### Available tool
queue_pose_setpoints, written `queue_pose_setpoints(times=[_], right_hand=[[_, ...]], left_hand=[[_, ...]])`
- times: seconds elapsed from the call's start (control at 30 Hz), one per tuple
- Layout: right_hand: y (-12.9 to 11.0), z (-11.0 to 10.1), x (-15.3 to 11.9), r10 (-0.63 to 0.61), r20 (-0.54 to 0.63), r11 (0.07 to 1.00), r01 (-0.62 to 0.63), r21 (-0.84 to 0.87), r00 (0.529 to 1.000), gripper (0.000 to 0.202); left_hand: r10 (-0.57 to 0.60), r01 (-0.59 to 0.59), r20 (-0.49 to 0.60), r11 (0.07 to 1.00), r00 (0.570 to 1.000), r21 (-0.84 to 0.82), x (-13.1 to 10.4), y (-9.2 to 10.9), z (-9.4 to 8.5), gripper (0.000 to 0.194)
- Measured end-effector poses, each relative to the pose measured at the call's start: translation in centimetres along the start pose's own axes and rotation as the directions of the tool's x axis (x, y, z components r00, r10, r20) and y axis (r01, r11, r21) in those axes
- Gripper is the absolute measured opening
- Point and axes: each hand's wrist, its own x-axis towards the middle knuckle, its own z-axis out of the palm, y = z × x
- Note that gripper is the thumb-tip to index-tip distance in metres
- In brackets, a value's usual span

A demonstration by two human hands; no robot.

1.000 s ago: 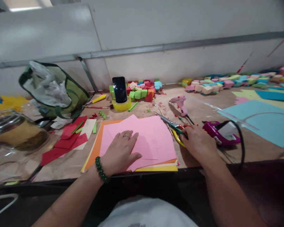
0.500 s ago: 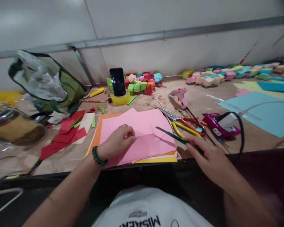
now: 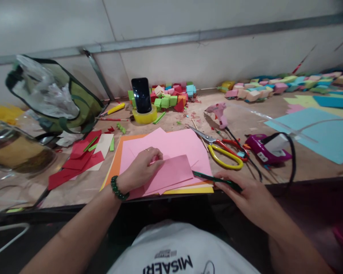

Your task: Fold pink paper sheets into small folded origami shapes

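My left hand [image 3: 144, 167], with a green bead bracelet at the wrist, pinches the left part of a folded pink sheet [image 3: 174, 173]. This sheet lies over a stack of larger pink paper [image 3: 180, 142], with orange and yellow sheets showing below. In my right hand [image 3: 242, 190] is a slim green craft knife [image 3: 211, 178], its front end pointing left at the folded sheet's right edge. Whether the blade is inside the fold cannot be made out. Yellow-handled scissors [image 3: 225, 158] lie just beyond my right hand.
Behind the stack, a phone [image 3: 141, 95] leans upright on a yellow tape roll [image 3: 145, 116]. A pink glue gun [image 3: 218, 114] and purple device [image 3: 267, 148] sit to the right. Red paper scraps [image 3: 77, 163], a jar [image 3: 20, 152] and a green bag [image 3: 57, 95] occupy the left.
My right hand has brought the craft knife down and towards me, from above the pink stack to the folded sheet's right edge. The sheet's upper edge now stands out more clearly.
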Motion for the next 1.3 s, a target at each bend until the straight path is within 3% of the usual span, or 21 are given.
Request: queue_pose_setpoints(times=[0.13, 0.23, 0.33, 0.43, 0.73, 1.3], right_hand=[[0.4, -0.3, -0.5, -0.026, 0.022, 1.000, 0.026, -0.017, 0.999, 0.020], [0.5, -0.5, -0.9, -0.049, 0.026, 0.999, 0.049, -0.013, 0.998, 0.020], [0.5, -0.3, -1.1, -0.070, 0.028, 0.997, 0.070, -0.012, 0.997, 0.020], [0.6, -0.1, -1.1, -0.101, 0.022, 0.995, 0.101, 0.006, 0.995, 0.019], [1.9, -0.4, -0.6, -0.165, 0.044, 0.986, 0.162, 0.048, 0.985, 0.019], [2.0, 0.4, -0.6, -0.238, 0.048, 0.968, 0.232, 0.098, 0.970, 0.018]], left_hand=[[0.062, -0.059, -0.005, 0.972, 0.998, 0.229, -0.4, 0.6, 0.7, 0.031], [0.140, -0.184, 0.164, 0.938, 0.976, 0.294, -0.5, 1.0, 0.9, 0.049], [0.220, -0.314, 0.348, 0.918, 0.911, 0.242, -0.3, 1.0, 1.3, 0.053], [0.232, -0.355, 0.424, 0.904, 0.875, 0.239, -0.1, 0.6, 1.8, 0.053], [0.216, -0.364, 0.453, 0.891, 0.865, 0.272, -0.1, 0.4, 2.3, 0.052], [0.204, -0.354, 0.456, 0.895, 0.866, 0.273, 0.0, 0.2, 2.4, 0.053]])
